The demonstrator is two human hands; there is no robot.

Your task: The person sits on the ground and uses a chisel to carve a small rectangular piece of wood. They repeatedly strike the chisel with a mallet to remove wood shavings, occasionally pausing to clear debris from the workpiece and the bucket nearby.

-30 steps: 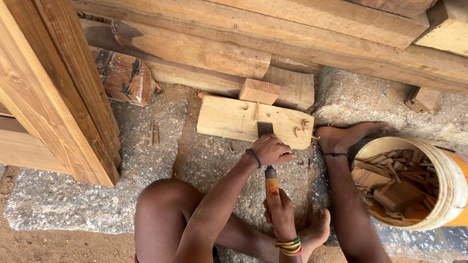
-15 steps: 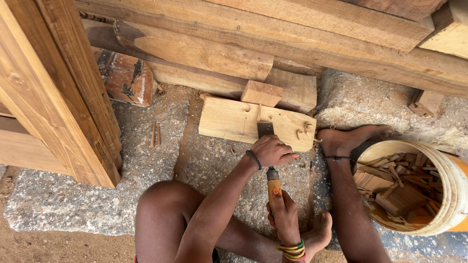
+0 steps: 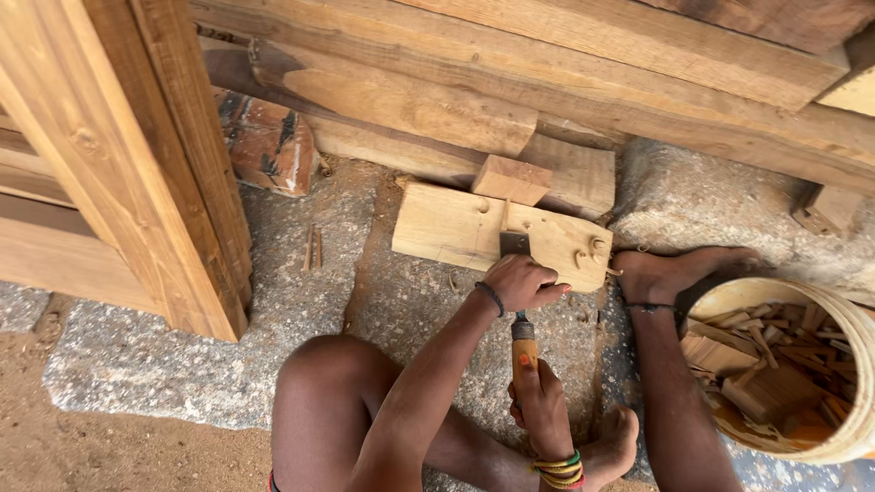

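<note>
Gripping a chisel with both hands, the person sits on the stone floor with one knee raised and one leg stretched forward. The left hand is curled into a loose fist low on the tool, just behind the flat metal blade, its wrist ringed by a thin dark band and its forearm running up from the knee. The right hand sits directly behind the left, nearer the body, wrapped around the orange wooden handle with the thumb lying along it; that wrist carries several coloured bangles. The blade's edge meets a pale, roughly rectangular wooden board lying flat just beyond the left hand, its smooth surface marked by a few small curled cuts. One small reddish wooden block rests on the board's far edge. Past it lie heavy rough-hewn timber beams, stacked lengthwise. To the right of both hands, the outstretched bare foot braces against the board's end, and beside that leg stands one round yellowish plastic bucket filled with many offcuts of wood. Far to the left of the hands rises a planed wooden frame, with one weathered red brick behind it.
</note>
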